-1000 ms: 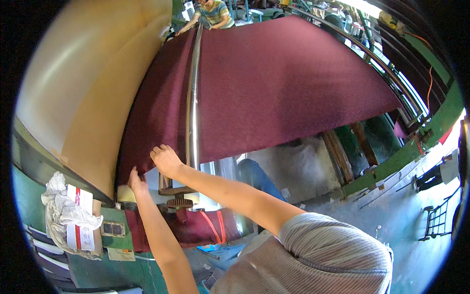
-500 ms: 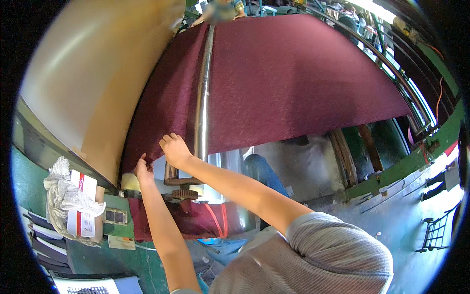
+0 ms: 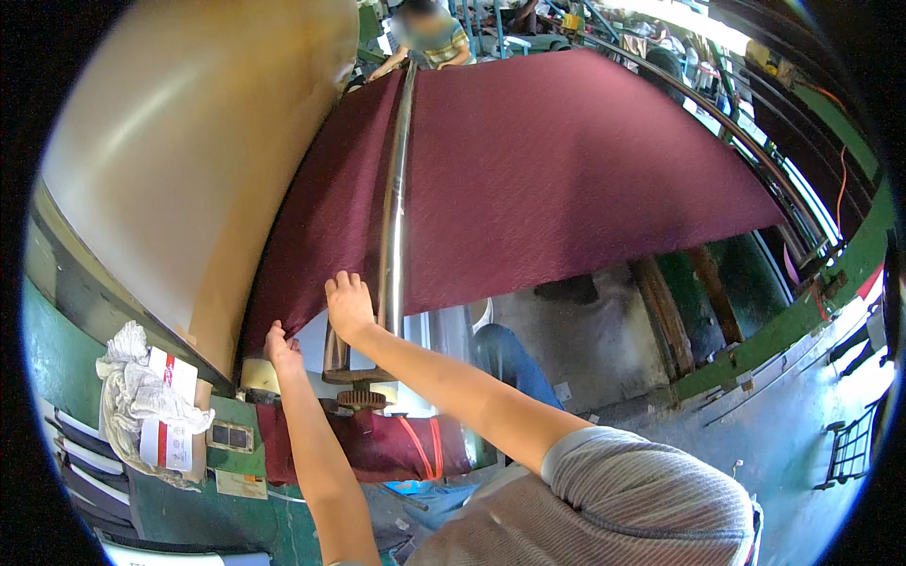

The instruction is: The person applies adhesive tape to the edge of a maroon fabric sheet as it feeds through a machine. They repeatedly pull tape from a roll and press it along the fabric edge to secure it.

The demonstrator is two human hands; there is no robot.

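A wide maroon sheet (image 3: 538, 179), fabric-like and lightly textured, stretches away from me over a shiny metal roller (image 3: 396, 198). My left hand (image 3: 283, 347) is at its near left corner, fingers closed on the edge. Just left of the roller, my right hand (image 3: 349, 304) lies over the same near edge, with its fingers bent onto the sheet; the thumb is hidden. Below my wrists is a brown toothed gear (image 3: 360, 399) beside the roller's end bracket. A large tan, glossy drum (image 3: 179, 160) curves up along the sheet's left side.
Another person (image 3: 429, 42) leans at the sheet's far end. Boxes under white cloth (image 3: 151, 406) sit on the green frame to my left. More maroon material (image 3: 368, 448) with red bands lies below the gear. Rails run along the right; a black cart (image 3: 849, 448) stands beyond.
The view has tilted, so the scene sits lower. My right hand has shifted slightly rightward along the sheet's edge, nearer the roller. The far person shows more fully.
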